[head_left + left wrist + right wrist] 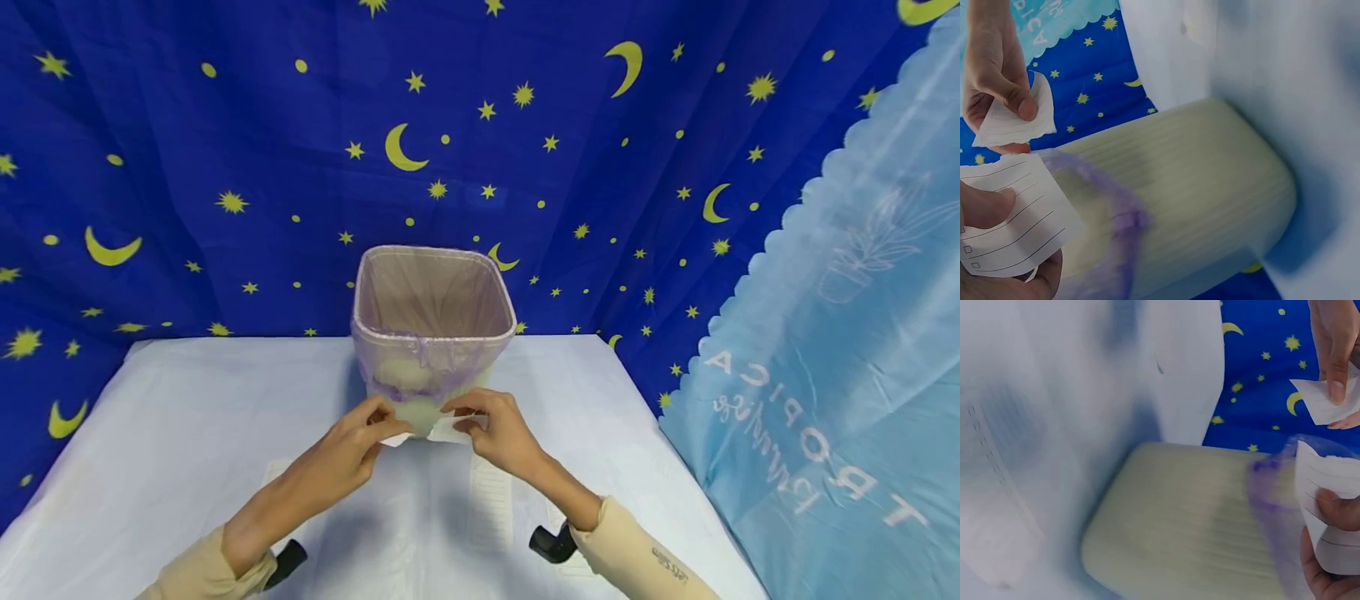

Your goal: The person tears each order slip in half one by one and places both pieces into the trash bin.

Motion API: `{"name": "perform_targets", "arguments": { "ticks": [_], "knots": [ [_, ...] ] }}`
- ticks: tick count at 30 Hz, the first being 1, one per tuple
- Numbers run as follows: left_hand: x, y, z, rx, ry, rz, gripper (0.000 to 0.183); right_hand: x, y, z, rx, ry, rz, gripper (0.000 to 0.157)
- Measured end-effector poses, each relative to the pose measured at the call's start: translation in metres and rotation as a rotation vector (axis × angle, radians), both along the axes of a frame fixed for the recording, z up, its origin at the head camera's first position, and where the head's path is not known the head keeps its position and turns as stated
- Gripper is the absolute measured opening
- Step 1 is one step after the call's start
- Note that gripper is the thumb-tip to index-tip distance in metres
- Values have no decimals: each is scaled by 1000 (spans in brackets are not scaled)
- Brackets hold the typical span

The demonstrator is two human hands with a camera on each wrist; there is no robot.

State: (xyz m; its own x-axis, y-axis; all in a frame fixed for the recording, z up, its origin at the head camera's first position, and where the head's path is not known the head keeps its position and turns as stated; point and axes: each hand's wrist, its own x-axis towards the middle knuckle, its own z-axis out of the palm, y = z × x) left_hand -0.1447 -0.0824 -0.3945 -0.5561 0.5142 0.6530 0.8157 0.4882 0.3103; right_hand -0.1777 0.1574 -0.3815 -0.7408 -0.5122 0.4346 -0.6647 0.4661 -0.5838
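Note:
Between thumb and fingers my left hand (348, 442) pinches a torn piece of lined white paper (1019, 219). My right hand (502, 429) pinches another torn piece (448, 429), its ragged edge facing the left one. A gap separates the two pieces. Both hands are just in front of a pale ribbed bin (1210, 169), which stands upright on the white-covered table (202, 417). A translucent purple bag (431, 350) lines the bin and folds over its rim. In the right wrist view, the right hand's lined piece (1309, 478) bends along one side.
Lined paper (490, 504) lies on the table beneath the right forearm, and more paper (277, 469) shows partly behind the left forearm. A blue curtain (300, 167) with yellow moons and stars hangs behind the bin. Light blue cloth (840, 350) hangs at the right.

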Motion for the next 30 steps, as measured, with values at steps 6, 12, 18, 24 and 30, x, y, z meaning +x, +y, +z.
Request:
{"name": "perform_targets", "arguments": {
  "ticks": [6,12,18,24,30],
  "knots": [
    [-3,-4,20,-31,69,13,55,-2,6,25,77,58,23,29],
    [-4,-8,41,-101,52,17,65,-4,14,44,117,103,23,32],
    [-7,-13,58,-138,23,64,59,-9,18,64,132,111,80,27],
    [-15,-17,70,-66,67,64,48,-15,19,85,161,135,90,20],
    [-25,-19,87,12,87,86,39,-25,19,106,142,187,27,16]
  ]
}}
